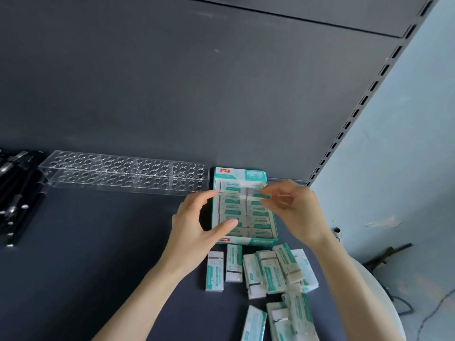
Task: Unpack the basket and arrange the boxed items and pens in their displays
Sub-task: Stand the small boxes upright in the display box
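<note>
Head view, dark shelf.

- The green-and-white display box stood at the back of the shelf against the rear panel, with boxed erasers packed in two columns inside.
- Left hand: spread wide, fingers nearly straight. The index tip was at the box's far left rim and the thumb rested on the near end of the left column. It held nothing.
- Right hand: thumb and fingers pinched one eraser just above the far end of the right column. The view was motion-blurred.
- Loose erasers lay scattered in front of the box.
- A clear acrylic pen rack stood just left of the box, with black pens lying further left.
</note>
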Available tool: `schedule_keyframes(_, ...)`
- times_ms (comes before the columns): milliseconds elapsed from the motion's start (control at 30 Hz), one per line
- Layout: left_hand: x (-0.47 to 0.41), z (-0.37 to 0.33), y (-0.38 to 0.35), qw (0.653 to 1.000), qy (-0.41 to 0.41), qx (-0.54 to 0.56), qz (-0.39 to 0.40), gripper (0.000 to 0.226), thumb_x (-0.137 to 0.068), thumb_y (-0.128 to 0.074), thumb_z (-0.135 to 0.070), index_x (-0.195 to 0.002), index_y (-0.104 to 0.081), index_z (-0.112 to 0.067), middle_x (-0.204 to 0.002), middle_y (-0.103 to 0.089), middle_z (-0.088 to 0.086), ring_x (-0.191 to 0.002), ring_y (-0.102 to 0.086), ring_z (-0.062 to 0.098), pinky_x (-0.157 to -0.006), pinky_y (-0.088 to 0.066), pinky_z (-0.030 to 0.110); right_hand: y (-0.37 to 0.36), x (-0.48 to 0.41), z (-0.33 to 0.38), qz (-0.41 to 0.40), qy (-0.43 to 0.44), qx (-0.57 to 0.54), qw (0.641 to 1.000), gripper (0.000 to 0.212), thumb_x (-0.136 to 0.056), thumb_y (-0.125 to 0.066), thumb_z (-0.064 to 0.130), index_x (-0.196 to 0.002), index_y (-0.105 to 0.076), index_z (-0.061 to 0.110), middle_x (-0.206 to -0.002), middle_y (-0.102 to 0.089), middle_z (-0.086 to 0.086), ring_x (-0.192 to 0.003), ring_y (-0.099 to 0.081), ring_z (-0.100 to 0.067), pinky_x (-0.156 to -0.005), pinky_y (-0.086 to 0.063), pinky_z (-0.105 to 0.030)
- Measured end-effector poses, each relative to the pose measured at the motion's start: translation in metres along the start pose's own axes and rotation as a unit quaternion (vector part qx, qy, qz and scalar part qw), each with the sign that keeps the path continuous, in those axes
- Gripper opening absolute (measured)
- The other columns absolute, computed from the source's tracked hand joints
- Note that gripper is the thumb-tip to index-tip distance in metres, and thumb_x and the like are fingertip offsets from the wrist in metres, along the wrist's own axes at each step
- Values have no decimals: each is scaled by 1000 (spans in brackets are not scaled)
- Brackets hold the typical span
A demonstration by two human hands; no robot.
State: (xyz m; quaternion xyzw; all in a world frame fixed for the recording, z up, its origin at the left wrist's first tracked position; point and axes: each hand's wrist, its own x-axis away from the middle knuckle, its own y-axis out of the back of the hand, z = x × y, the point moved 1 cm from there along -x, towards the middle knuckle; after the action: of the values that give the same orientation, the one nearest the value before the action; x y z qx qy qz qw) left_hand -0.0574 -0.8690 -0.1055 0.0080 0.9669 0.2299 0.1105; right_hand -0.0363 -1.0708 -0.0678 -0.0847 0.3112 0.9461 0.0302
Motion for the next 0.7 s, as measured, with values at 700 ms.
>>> schedule_keyframes(700,0,13,-9,994,78,-35,68,89,-70,-71,-56,-146,-31,-31,-146,-35,-17,-139,-25,18,-113,-25,39,-26,-26,-18,55,125,313,940,24,-94,-48,8,-101,-71,12,-116,-59,-1,-98,-52,-27,-79,-42,-33)
